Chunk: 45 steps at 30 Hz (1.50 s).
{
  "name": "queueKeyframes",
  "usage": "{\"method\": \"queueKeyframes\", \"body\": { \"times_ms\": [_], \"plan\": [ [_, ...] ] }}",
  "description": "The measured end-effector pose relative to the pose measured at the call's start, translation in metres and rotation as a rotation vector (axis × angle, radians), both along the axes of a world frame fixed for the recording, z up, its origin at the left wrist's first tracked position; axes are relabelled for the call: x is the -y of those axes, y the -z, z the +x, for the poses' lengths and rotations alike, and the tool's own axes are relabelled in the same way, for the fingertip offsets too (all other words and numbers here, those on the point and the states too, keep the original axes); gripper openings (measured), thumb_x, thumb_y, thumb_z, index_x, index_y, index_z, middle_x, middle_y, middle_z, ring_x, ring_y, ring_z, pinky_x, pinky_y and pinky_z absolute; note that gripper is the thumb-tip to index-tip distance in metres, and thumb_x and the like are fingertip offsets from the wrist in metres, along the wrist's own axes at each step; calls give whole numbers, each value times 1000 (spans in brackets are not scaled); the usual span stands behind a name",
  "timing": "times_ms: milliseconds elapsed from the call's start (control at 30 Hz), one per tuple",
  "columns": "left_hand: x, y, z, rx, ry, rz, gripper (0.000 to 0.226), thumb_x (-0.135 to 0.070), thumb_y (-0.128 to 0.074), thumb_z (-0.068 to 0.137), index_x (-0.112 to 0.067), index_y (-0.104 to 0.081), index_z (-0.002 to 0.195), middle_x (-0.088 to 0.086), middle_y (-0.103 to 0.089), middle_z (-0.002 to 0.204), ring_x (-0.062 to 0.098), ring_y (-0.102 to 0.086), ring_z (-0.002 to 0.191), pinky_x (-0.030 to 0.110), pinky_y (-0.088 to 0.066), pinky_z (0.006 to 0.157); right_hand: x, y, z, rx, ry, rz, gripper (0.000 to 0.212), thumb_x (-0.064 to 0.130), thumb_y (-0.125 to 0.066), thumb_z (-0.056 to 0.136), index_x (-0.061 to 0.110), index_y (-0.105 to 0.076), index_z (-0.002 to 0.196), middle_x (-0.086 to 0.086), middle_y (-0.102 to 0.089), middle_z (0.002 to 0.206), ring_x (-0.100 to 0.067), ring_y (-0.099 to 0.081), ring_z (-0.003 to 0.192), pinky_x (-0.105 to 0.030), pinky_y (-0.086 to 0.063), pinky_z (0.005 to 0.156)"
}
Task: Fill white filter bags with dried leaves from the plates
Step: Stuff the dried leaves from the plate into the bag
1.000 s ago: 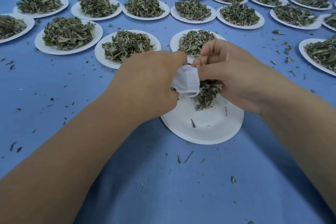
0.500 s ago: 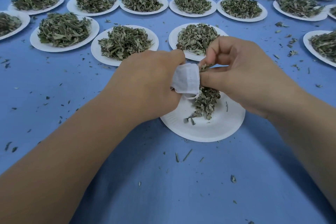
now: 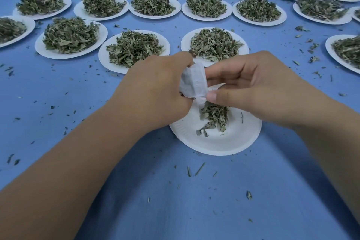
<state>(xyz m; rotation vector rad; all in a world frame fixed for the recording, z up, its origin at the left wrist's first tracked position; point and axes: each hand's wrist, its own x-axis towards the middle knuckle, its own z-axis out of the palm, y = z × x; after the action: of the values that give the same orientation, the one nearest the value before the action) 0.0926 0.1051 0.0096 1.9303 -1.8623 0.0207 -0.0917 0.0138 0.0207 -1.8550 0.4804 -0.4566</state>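
Note:
A white filter bag (image 3: 194, 82) is held above the near white paper plate (image 3: 224, 142). My left hand (image 3: 155, 91) grips the bag from the left, its fingers curled round it. My right hand (image 3: 251, 87) pinches the bag's right edge between thumb and forefinger. A small heap of dried leaves (image 3: 214, 116) lies on the plate just below the bag. What is inside the bag is hidden.
Several white plates heaped with dried leaves stand in rows behind, the nearest being one plate (image 3: 215, 45) right behind my hands and another plate (image 3: 134, 48) to its left. Leaf crumbs are scattered over the blue table cover (image 3: 58, 103).
My right hand's fingers have come out of the bag's mouth and now pinch its edge. More leaves lie loose on the near plate. The hands stay in place.

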Motion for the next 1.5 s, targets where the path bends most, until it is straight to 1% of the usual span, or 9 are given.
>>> {"method": "queueKeyframes", "body": {
  "times_ms": [233, 400, 533, 733, 900, 1067, 1200, 1267, 1500],
  "plan": [
    [-1, -1, -1, -61, 38, 19, 34, -35, -74, 77, -39, -42, 90, -9, -54, 69, 21, -53, 67, 30, -36, 56, 4, 0, -4, 3, 15, -70, 29, -8, -73, 86, 13, -79, 105, 1, -79, 100, -16, -76, 98, -26, -58, 89],
    [-2, 0, -1, -62, 66, 5, 26, -46, -65, 76, -36, -43, 86, -10, -51, 65, 14, -51, 63, 31, -38, 54, 1, 1, 0, 45, 160, -194, 18, 2, -81, 82, 18, -82, 91, 2, -79, 83, -13, -75, 76, -31, -62, 78],
    [1, 4, -1, -27, 62, -47, 22, -35, -69, 80, -23, -55, 92, -6, -53, 66, 22, -51, 62, 37, -46, 55, -6, 2, 7, 45, 282, -323, 15, 6, -82, 81, 19, -78, 86, 10, -77, 77, 1, -64, 61, -8, -43, 59],
    [1, 6, -2, -47, 81, -93, 24, -33, -69, 81, -21, -55, 96, -4, -53, 64, 23, -52, 59, 37, -45, 53, -18, 6, 17, 18, 427, -492, 13, 9, -78, 77, 20, -73, 74, 18, -61, 62, 5, -54, 51, -3, -36, 56],
    [1, 4, 5, -100, 51, -89, 32, -35, -67, 78, -27, -59, 107, -3, -64, 75, 26, -60, 69, 42, -52, 63, -10, 2, 6, 18, 107, -280, 20, 15, -72, 92, 33, -78, 86, 4, -65, 66, -9, -51, 55, -19, -40, 56],
    [1, 5, 6, -118, 32, -106, 26, -31, -74, 79, -26, -60, 100, -5, -61, 71, 24, -57, 65, 40, -51, 61, -3, -5, -5, -34, -51, -95, 44, 31, -56, 71, 51, -76, 103, -8, -60, 62, -10, -42, 51, -24, -36, 53],
    [1, 1, 8, -160, 16, -90, 22, -28, -71, 80, -27, -62, 99, -4, -63, 75, 21, -59, 70, 40, -51, 62, -6, -8, -4, 8, 136, -332, 48, 10, -51, 77, 42, -79, 101, 6, -65, 64, -8, -43, 49, -12, -35, 53],
    [0, -1, 8, -180, 16, -81, 22, -29, -72, 80, -29, -63, 100, -4, -64, 76, 21, -60, 72, 39, -51, 64, -10, -8, -3, 7, 160, -357, 48, 9, -50, 77, 40, -79, 98, -2, -71, 73, -6, -44, 50, -13, -37, 53],
    [-2, -1, -2, -169, 73, -93, 14, -25, -64, 76, -23, -64, 89, -2, -58, 65, 22, -55, 62, 35, -44, 54, -15, -7, 3, -143, -42, -354, 38, 6, -48, 80, -1, -70, 110, -11, -38, 63, -10, -33, 54, -25, -33, 53]
  ]
}}
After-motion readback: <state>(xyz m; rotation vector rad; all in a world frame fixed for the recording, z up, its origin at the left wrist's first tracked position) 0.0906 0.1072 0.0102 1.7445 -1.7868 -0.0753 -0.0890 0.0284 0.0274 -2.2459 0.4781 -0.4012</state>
